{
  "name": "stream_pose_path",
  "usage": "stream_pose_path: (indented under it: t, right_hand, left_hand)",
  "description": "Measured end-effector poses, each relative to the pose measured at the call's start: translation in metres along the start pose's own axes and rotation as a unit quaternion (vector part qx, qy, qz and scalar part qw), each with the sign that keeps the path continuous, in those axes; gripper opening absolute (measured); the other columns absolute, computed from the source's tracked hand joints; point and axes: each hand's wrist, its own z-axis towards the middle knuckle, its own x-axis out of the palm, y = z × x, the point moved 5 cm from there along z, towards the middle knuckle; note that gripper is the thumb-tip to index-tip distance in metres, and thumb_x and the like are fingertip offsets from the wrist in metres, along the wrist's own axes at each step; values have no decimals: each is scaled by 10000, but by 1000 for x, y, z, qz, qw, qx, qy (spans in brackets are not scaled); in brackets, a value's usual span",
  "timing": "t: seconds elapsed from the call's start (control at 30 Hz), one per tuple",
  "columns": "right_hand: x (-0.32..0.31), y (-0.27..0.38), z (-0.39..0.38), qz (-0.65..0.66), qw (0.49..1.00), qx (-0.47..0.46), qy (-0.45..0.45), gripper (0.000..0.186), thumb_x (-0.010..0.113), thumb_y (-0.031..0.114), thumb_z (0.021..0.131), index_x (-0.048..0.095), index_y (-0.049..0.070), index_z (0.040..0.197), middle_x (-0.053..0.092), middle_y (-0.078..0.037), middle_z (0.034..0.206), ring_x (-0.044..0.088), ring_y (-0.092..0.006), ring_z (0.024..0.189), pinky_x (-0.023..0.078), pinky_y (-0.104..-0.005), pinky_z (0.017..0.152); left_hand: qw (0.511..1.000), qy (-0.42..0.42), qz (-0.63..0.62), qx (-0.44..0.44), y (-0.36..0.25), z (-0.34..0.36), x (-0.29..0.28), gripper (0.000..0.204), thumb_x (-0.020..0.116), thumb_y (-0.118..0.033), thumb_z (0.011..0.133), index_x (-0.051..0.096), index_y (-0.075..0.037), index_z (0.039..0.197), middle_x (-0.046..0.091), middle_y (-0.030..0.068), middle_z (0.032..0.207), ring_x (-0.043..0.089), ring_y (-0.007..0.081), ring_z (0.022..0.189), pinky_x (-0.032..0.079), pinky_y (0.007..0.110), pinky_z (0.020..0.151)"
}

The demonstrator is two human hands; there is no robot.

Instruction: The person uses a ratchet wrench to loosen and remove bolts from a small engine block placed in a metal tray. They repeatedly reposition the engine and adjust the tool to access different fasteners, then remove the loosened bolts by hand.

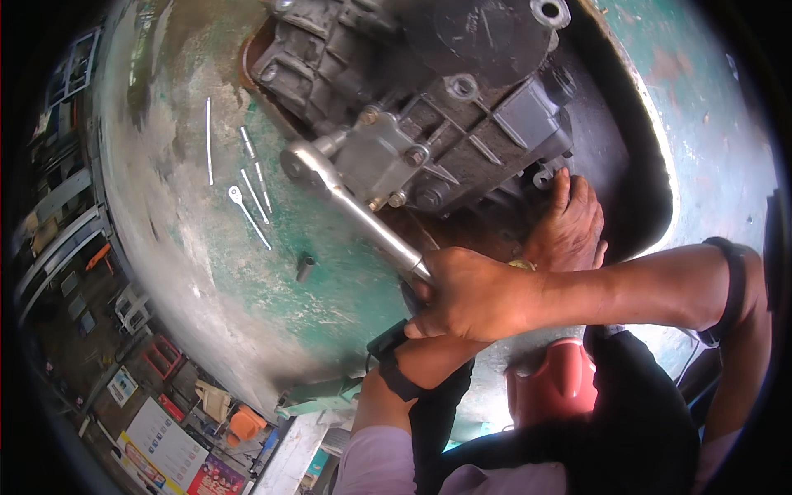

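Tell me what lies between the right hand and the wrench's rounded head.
In the head view, the wrench's shiny metal shaft spans that stretch, slanting up and leftward from the right hand to the rounded head.

the gearbox housing (495,124) sits in the opening of the workbench (305,330). left of it on the workbench lie rods (209,140), a small ratchet (251,221) and, nearer the person, a socket (306,268). the large wrench (363,210) runs from the housing's left side to the right hand (470,293); the left hand (565,223) is at its near right.

A workshop: gearbox (462,136), wrench (367,217) (paint-worn worktop (186,239)).
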Motion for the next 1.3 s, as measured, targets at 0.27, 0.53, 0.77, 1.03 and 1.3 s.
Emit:
stream_pose_path:
  t: [0.27,0.53,0.77,1.03,1.3]
  right_hand:
    - [-8,0,-4,-44,999,1,-5,318,730,243,758,570,-25,820,596,-172,713,613,-301,698,477,-415,641]
    - [-53,40,-35,-189,976,111,21,362,697,282,814,625,-53,929,643,-192,793,658,-281,770,510,-386,676]
    - [-90,81,-75,-329,943,22,-51,430,670,375,889,654,-38,1007,670,-211,885,666,-292,854,541,-379,742]
    - [-72,56,-103,133,952,14,-274,214,663,181,904,643,-23,962,549,-61,726,535,-150,566,411,-274,468]
    - [-118,83,-86,200,906,-53,-369,220,675,195,892,562,16,832,475,-5,589,429,-113,449,330,-285,388]
  left_hand:
    - [999,-33,27,10,0,-1,-4,499,496,-419,907,644,-8,1149,612,162,1145,430,328,1221,238,610,1055]
    - [997,-55,-18,41,8,-16,-4,376,507,-303,927,653,-13,1116,640,165,1114,524,307,1145,352,511,1000]
    - [988,-133,-80,-22,-21,-26,9,228,535,-209,924,661,-25,974,673,169,905,651,297,894,498,457,814]
    - [975,-167,-63,-135,-3,-13,-32,193,574,-223,854,666,-54,838,655,110,785,616,275,811,443,441,780]
    - [979,-105,-143,-100,-4,-12,-16,237,486,-165,885,676,-22,876,646,134,957,535,293,1158,214,544,1149]
